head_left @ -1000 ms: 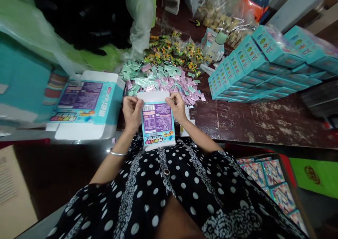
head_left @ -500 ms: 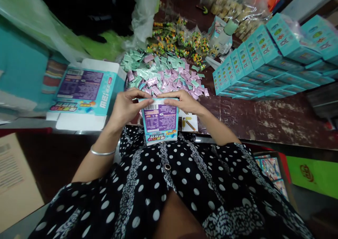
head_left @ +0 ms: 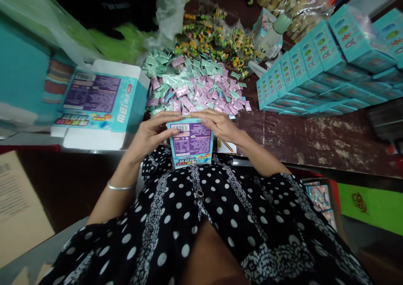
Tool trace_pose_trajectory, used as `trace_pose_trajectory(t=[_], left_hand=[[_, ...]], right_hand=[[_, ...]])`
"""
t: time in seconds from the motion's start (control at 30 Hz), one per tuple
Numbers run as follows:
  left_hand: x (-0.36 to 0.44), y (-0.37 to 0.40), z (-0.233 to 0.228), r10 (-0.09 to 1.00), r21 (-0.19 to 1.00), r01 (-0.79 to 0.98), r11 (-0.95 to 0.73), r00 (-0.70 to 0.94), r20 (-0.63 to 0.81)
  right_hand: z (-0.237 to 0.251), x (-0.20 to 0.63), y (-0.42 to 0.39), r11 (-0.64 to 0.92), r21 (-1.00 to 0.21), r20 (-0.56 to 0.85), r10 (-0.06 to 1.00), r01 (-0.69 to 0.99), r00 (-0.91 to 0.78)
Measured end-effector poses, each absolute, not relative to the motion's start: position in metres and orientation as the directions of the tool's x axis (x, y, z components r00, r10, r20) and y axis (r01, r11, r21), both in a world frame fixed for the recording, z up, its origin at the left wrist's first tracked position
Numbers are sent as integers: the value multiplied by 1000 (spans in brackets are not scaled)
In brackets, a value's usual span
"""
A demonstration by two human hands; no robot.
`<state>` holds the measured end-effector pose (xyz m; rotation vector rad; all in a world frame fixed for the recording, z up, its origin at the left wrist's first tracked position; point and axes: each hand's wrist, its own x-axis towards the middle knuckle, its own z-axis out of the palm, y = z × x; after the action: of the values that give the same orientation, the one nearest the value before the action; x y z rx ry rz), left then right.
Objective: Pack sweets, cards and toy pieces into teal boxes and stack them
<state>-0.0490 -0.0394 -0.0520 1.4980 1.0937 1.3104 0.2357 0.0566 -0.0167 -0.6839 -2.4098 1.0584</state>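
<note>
A small teal and purple carton [head_left: 192, 144] stands upright against my body at the table's front edge, its printed back with a barcode toward me. My left hand [head_left: 154, 132] holds its top left, thumb on the printed face near the barcode and fingers over the top edge. On the top right, my right hand [head_left: 220, 126] grips the same carton, fingers laid along the upper edge. The top flap is mostly hidden under the fingers. A white card with a pixel pickaxe picture [head_left: 227, 146] lies partly behind the carton, by my right wrist.
Small green and pink sachets [head_left: 195, 85] lie heaped behind the carton. Bagged orange-and-green pieces [head_left: 217, 41] are beyond them. A stack of teal boxes [head_left: 315, 71] stands right, near a bottle [head_left: 273, 35]. Flattened open cartons [head_left: 94, 104] lie left. A cardboard box [head_left: 22, 209] sits lower left.
My right fingers have slid over the carton's top edge, covering it more. My left thumb has moved down and left, showing more of the barcode. The camera view has shifted slightly.
</note>
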Motion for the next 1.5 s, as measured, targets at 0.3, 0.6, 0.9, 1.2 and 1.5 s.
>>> trace_pose_trajectory(t=[0.3, 0.6, 0.9, 1.2, 1.5], left_hand=[[-61, -23, -59, 791, 900, 107, -422, -441, 424], [-69, -43, -40, 778, 622, 635, -458, -52, 626], [-75, -57, 8, 987, 701, 699, -146, 148, 58], [-78, -66, -5, 990, 653, 752, 93, 1, -143], [-80, -64, -10, 994, 652, 756, 50, 29, -110]], right_hand=[[-31, 245, 57, 361, -902, 78, 677, 238, -732], [-35, 259, 63, 12, -1000, 16, 952, -17, -307], [-21, 281, 33, 147, -963, -13, 811, 225, -585], [-71, 361, -35, 571, -258, -214, 753, 779, -622], [-75, 372, -21, 218, -698, -29, 943, 682, -331]])
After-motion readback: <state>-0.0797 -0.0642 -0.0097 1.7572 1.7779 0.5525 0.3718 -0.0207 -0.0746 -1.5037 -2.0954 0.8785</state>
